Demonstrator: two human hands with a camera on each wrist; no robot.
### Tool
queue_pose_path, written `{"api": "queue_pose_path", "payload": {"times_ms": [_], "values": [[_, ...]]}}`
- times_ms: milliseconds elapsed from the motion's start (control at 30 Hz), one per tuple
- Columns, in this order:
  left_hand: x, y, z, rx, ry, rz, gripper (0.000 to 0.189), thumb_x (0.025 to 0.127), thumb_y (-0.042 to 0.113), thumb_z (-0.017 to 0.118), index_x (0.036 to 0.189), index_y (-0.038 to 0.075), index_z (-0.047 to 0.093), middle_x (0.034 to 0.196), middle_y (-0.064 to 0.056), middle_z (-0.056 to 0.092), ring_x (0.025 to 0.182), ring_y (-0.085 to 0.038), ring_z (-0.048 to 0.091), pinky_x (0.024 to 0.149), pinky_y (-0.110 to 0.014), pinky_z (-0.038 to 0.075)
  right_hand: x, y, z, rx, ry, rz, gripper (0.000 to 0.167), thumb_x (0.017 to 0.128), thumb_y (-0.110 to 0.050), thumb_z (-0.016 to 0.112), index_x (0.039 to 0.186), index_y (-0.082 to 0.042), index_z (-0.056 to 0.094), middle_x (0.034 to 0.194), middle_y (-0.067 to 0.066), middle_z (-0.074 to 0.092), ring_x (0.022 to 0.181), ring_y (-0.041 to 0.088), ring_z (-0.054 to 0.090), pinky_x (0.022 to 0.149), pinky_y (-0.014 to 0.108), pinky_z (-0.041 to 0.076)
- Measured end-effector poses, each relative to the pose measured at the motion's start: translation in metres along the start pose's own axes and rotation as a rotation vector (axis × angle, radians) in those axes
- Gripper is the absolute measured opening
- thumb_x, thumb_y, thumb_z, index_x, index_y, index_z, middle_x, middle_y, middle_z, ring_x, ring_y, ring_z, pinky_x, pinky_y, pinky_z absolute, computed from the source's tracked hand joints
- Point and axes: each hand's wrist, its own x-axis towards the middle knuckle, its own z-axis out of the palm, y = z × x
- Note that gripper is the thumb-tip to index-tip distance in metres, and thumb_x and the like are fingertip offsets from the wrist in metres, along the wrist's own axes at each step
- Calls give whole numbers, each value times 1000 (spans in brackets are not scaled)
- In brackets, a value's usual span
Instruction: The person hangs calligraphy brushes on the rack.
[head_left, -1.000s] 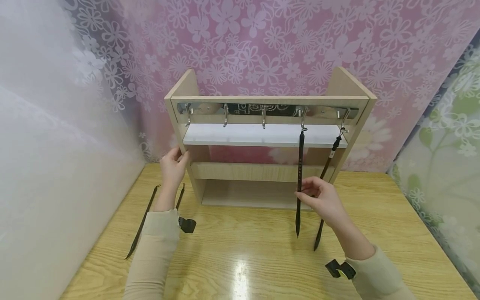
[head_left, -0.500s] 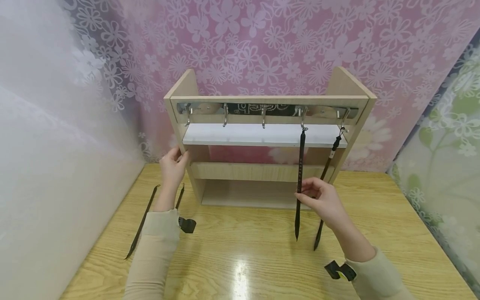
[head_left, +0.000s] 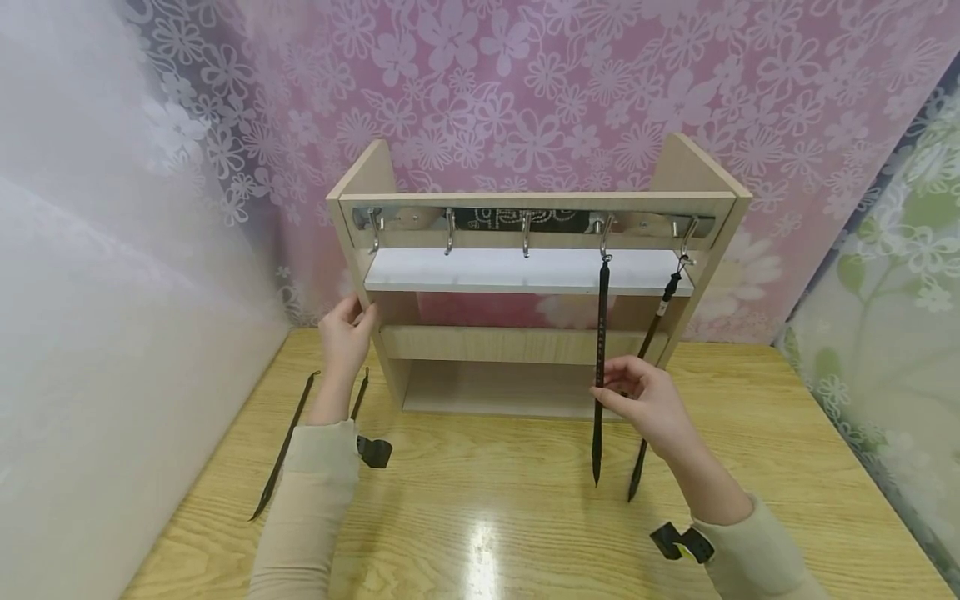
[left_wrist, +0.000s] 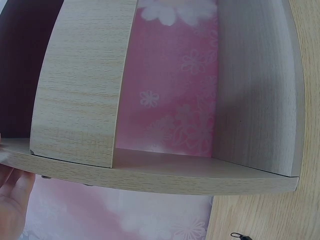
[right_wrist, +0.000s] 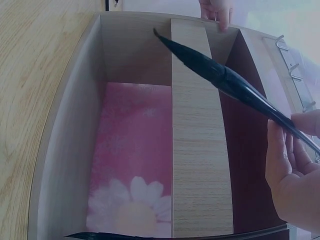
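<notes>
My right hand [head_left: 637,400] pinches a dark calligraphy brush [head_left: 602,325] by its handle, with the bristle tip pointing down. Its top loop is at the tip of the second hook from the right; I cannot tell whether it is round the hook. In the right wrist view the brush's black bristles [right_wrist: 195,62] stick out past the fingers. Another calligraphy brush [head_left: 666,293] hangs by its cord from the rightmost hook, partly behind my right hand. My left hand [head_left: 347,332] grips the left side panel of the wooden shelf [head_left: 487,343], thumb on the near side.
A metal hook rail [head_left: 420,218] runs along the shelf's upper front; its three left hooks carry nothing. On the wooden table [head_left: 450,492] lie a brush [head_left: 288,442] left of my left arm and another brush [head_left: 361,393], partly hidden by that arm. A flowered wall stands behind.
The brush in my right hand has shifted slightly, its tip swinging left and then back right and a little lower. Its loop stays close to the hook tip. My left hand keeps its place.
</notes>
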Motion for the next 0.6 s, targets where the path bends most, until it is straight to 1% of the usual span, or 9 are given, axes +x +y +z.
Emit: {"api": "queue_pose_path", "payload": {"times_ms": [200, 300, 433, 533, 600], "values": [[0, 0, 0, -18, -7, 1, 26, 83, 2, 57, 107, -7, 60, 100, -23, 61, 94, -29, 59, 78, -32, 51, 2, 3, -1, 10, 3, -4, 25, 78, -3, 65, 98, 7, 54, 84, 10, 56, 71, 10, 54, 60, 20, 49], [0, 1, 0, -52, -13, -2, 26, 83, 2, 57, 108, -7, 59, 101, -24, 60, 96, -30, 57, 80, -33, 50, 3, 5, -1, 7, 2, -2, 24, 78, -3, 65, 98, 6, 55, 84, 10, 56, 70, 11, 54, 59, 20, 49], [-4, 18, -2, -75, -16, -7, 26, 83, -2, 54, 107, -12, 57, 101, -28, 58, 97, -33, 56, 82, -34, 48, 5, 7, -1, -9, -4, 17, 24, 79, -4, 64, 99, 5, 55, 85, 11, 56, 71, 12, 54, 59, 21, 49], [-8, 31, -3, -66, -13, -4, 25, 83, -5, 53, 106, -14, 56, 100, -30, 57, 97, -35, 56, 83, -36, 48, 6, 7, -1, -21, -9, 40, 25, 79, -5, 64, 100, 6, 55, 86, 12, 56, 72, 13, 54, 59, 21, 49], [-8, 32, -3, -69, -11, -1, 25, 82, -4, 54, 106, -14, 57, 100, -30, 57, 97, -35, 56, 82, -36, 48, 7, 6, 0, -27, -14, 54, 25, 79, -5, 64, 100, 6, 54, 87, 12, 56, 73, 13, 54, 58, 22, 49]]}}
